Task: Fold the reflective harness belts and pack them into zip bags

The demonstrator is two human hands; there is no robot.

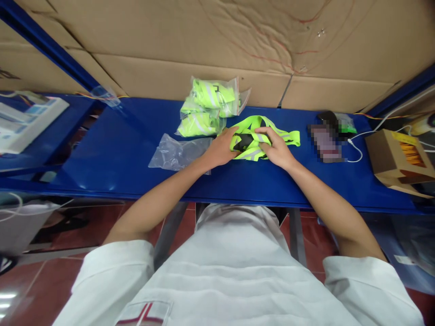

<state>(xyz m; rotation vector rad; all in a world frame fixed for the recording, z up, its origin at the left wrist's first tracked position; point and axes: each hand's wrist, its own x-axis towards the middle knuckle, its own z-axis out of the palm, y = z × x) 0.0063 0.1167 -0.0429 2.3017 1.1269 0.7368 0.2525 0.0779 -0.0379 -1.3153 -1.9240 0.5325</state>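
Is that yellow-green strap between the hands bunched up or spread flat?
Bunched up: the strap lies in overlapping loops between the left hand and right hand; a looped part extends past the right hand.

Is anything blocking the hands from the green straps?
Nothing that I can see: the left hand and right hand are already on the straps. The clear bag lies to the left, not between.
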